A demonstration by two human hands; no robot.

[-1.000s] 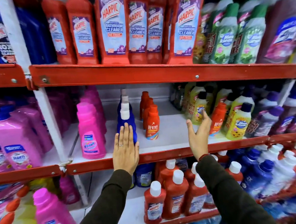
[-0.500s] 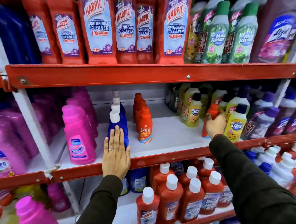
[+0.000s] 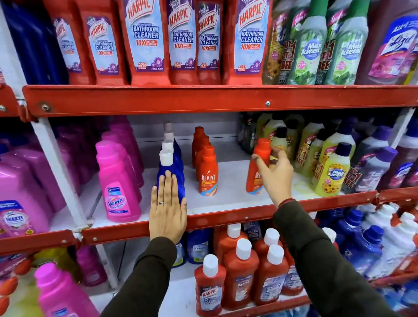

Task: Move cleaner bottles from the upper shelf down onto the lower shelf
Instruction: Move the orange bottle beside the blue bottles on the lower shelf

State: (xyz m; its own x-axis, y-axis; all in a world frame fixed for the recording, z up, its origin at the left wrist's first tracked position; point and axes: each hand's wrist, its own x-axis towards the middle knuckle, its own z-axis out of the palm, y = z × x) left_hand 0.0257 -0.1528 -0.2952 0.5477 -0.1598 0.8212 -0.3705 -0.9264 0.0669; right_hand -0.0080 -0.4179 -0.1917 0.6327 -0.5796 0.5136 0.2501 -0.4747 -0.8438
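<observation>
My right hand [image 3: 276, 176] is closed around a small orange Revive bottle [image 3: 262, 148] on the middle shelf [image 3: 231, 218]; the bottle leans left, its base near the shelf surface. My left hand [image 3: 167, 210] lies flat, fingers straight, against the front blue bottle with a white cap [image 3: 176, 175] and the shelf's red rim. A row of orange Revive bottles [image 3: 207, 173] stands between my hands. Red Harpic bathroom cleaner bottles [image 3: 144, 35] fill the upper shelf [image 3: 199, 100]. The lower shelf [image 3: 182, 299] holds red white-capped bottles [image 3: 239, 274].
Pink Vanish bottles [image 3: 117, 183] stand left of the blue row. Yellow Max Kleen bottles [image 3: 332, 172] and purple-capped bottles [image 3: 384, 167] crowd the right of the middle shelf. Green-capped bottles [image 3: 311, 41] sit upper right. A white upright [image 3: 56, 167] divides the bays.
My right hand reached right, took the orange bottle beside the yellow ones and has drawn it left, tilted. My left hand stayed flat on the blue bottle.
</observation>
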